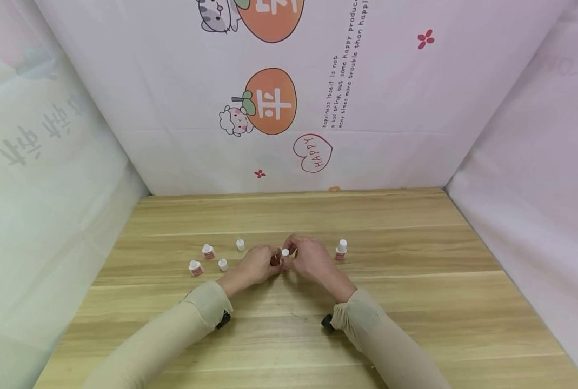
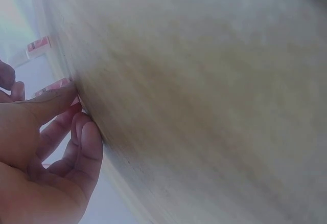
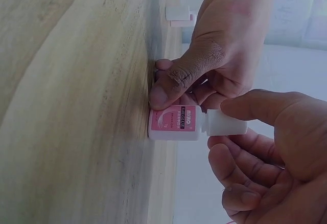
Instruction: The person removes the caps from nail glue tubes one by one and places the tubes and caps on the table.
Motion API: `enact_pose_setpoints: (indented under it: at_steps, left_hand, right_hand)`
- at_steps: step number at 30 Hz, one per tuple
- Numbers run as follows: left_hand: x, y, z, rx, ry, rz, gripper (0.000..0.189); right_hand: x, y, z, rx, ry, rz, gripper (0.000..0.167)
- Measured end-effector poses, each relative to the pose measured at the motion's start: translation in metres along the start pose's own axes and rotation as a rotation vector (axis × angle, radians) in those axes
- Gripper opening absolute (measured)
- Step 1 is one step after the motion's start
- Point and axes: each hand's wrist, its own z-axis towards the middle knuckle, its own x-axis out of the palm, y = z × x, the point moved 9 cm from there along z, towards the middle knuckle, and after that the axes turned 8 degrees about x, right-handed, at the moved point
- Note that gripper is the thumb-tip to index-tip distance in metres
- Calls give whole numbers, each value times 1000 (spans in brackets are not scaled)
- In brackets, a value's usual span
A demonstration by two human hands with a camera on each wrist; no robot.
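Note:
A small white glue bottle (image 3: 176,124) with a pink label stands on the table between the two hands. My left hand (image 1: 259,263) holds its body low down, thumb on the label side in the right wrist view. The bottle's white cap (image 3: 226,122) is pinched between the thumb and fingers of my right hand (image 1: 313,259). A narrow white neck shows between cap and body; whether the cap is loose I cannot tell. In the left wrist view, my left hand's fingers largely cover the bottle.
Left of the hands stand two uncapped glue bottles (image 1: 196,268) (image 1: 208,252), with two white caps (image 1: 223,265) (image 1: 240,245) beside them. A capped bottle (image 1: 341,250) stands to the right. Printed white cloth (image 1: 386,108) walls the wooden table (image 1: 289,346) at the back and sides.

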Motion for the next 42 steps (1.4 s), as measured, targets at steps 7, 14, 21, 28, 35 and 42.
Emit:
enact_pose_setpoints:
  at_steps: [7,14,21,28,35,42]
  left_hand:
    - [-1,0,0,-10,4,-9,15]
    - [-1,-1,-1,-10,16,-17,15]
    - [0,0,-1,-14,25,-19,16]
    - [-1,-1,-1,-15,22,-12,15]
    - [-1,0,0,-26,17,-12,14]
    - [0,0,-1,-19,23,-19,16]
  right_hand:
    - [0,-1,1,8,10,8,20]
    - [0,-3,1,24,13,21,20]
    - [0,0,0,3,12,10,18]
    - [1,0,0,-3,9,10,18]
    - [0,-3,0,20,4,15,20]
    - [1,0,0,1,10,6,17]
